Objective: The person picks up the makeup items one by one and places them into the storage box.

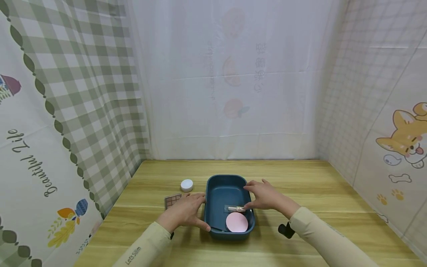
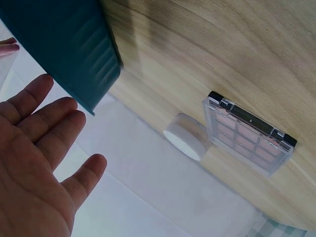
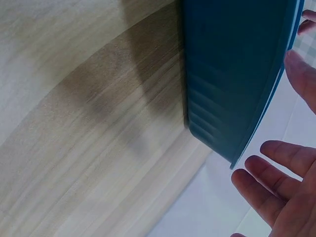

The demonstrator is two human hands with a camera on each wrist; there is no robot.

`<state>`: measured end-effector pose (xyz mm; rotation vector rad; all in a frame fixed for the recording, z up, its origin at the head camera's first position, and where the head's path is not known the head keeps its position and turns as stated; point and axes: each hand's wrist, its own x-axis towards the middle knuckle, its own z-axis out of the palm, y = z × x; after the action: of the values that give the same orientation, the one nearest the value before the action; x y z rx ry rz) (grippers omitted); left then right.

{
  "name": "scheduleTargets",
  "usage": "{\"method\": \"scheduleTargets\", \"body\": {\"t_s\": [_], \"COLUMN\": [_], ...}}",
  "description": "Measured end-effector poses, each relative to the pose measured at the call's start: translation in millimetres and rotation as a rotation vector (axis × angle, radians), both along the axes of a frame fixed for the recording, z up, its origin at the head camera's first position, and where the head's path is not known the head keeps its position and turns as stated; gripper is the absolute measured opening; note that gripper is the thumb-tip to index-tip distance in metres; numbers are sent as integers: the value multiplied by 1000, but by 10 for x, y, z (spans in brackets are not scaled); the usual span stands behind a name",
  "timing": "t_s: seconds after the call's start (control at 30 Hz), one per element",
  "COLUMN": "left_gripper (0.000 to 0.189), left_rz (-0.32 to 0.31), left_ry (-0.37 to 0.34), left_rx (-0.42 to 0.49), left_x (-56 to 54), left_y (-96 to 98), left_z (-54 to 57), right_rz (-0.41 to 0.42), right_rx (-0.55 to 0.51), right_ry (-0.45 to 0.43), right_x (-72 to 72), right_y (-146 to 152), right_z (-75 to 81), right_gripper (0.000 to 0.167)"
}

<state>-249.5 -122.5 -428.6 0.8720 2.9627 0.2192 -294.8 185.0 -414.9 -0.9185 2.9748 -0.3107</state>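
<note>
A dark blue rectangular bin (image 1: pixel 218 202) stands on the table between both hands. My left hand (image 1: pixel 188 211) is at its left side, fingers spread; in the left wrist view the fingertips are at the bin's rim (image 2: pixel 74 96). At the right side is my right hand (image 1: pixel 265 195), thumb near the rim and fingers extended. Inside the bin lie a pink round disc (image 1: pixel 237 222), a small clear-packed tube (image 1: pixel 236 209) and a dark flat piece, partly hidden by the front wall. Neither hand grips anything; whether fingertips touch the bin is hard to tell.
Left of the bin are a white round jar (image 1: pixel 186 185) and a clear-lidded makeup palette (image 2: pixel 249 133) with several pans, partly covered by my left hand in the head view. Patterned curtains (image 1: pixel 233 141) enclose the wooden table (image 1: pixel 300 174) at the back and sides.
</note>
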Motion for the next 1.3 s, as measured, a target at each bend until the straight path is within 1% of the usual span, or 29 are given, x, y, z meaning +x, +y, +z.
{"method": "scheduleTargets", "body": {"t_s": [0.13, 0.33, 0.47, 0.57, 0.7, 0.8, 0.9, 1.1, 1.17, 1.3], "left_gripper": [93, 80, 76, 73, 65, 61, 59, 64, 65, 61], "left_rz": [-14, -64, -57, -16, 43, 75, 123, 237, 252, 244], "left_ry": [13, 74, 78, 49, 24, 27, 17, -37, -50, -67], "left_rx": [-2, -25, -38, -19, 53, 92, 108, 133, 134, 136], "left_x": [1, -5, -9, -22, -64, -113, -168, -265, -289, -334], "left_y": [-21, -91, -152, -229, -376, -506, -644, -876, -931, -1011], "left_z": [8, 11, 2, -22, -49, -78, -108, -141, -145, -181], "right_rz": [-11, -28, -9, 5, 28, 46, 56, 66, 68, 76], "right_rx": [-5, -3, 5, -4, -24, -25, -17, -17, -24, -33], "right_ry": [-5, -32, -43, -59, -93, -115, -129, -161, -175, -193], "right_x": [1, 9, 23, 29, 36, 45, 49, 50, 53, 53], "right_y": [30, 68, 95, 119, 151, 166, 174, 197, 204, 211], "right_z": [-6, -8, 0, -3, 2, 14, 24, 28, 33, 40], "right_gripper": [72, 79, 83, 87, 90, 90, 89, 92, 93, 94]}}
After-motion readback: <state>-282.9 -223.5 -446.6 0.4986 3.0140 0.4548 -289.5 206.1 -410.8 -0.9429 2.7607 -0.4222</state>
